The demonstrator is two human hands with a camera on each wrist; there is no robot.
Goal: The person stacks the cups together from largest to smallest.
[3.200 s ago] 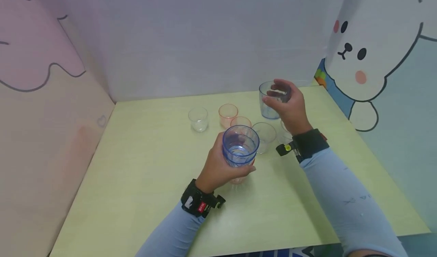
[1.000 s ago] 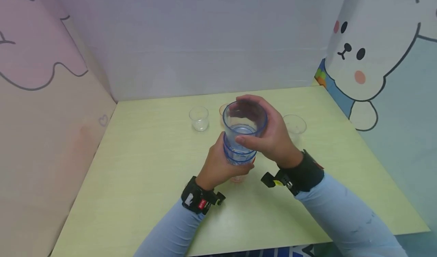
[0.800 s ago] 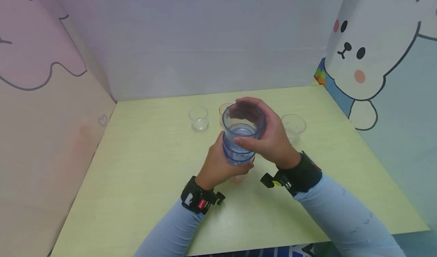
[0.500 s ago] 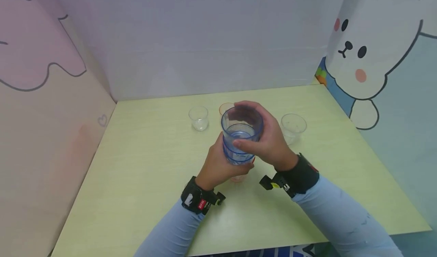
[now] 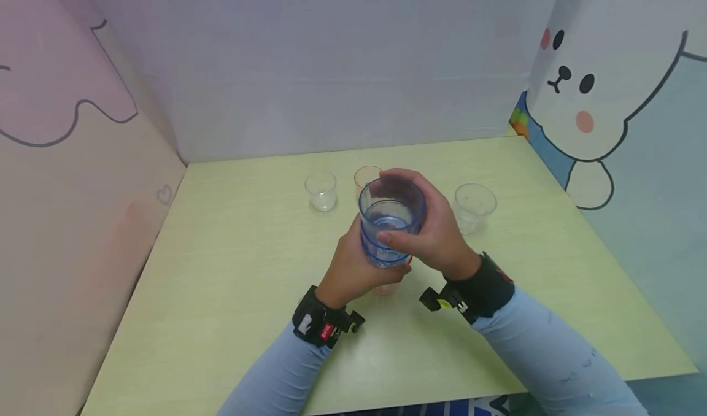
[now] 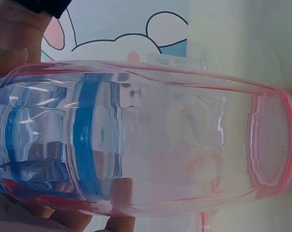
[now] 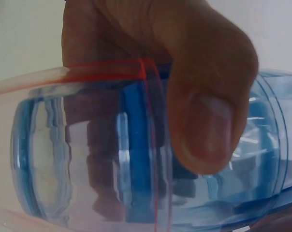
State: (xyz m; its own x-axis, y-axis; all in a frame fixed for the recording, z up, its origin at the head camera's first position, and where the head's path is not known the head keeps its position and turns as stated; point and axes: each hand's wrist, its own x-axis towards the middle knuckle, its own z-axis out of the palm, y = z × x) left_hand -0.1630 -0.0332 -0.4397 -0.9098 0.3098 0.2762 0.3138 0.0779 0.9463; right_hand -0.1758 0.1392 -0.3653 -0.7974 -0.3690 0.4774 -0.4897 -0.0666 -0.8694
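In the head view, my left hand (image 5: 361, 262) grips a stack of clear tumblers in the middle of the table. The outer, lowest tumbler is pink-tinted (image 6: 184, 145) with a red rim; blue tumblers sit nested in its upper part. The topmost blue tumbler (image 5: 389, 204) stands slightly tilted, mouth up, and my right hand (image 5: 431, 238) holds it around its side, thumb in front. Its lower end is down inside the stack. A thumb (image 7: 209, 121) lies over the red rim in the right wrist view. The stack's pink base shows below my left hand, close over the table.
Behind the hands on the pale yellow table (image 5: 221, 293) stand a small clear cup (image 5: 321, 195), an orange-rimmed cup (image 5: 364, 173) partly hidden, and a larger clear cup (image 5: 475, 204) to the right. A white wall panel (image 5: 331, 66) backs the table.
My right hand has brought the blue tumbler from the back right to the stack and set it into the top. Over the last second it has sunk slightly lower. My left hand stays put.
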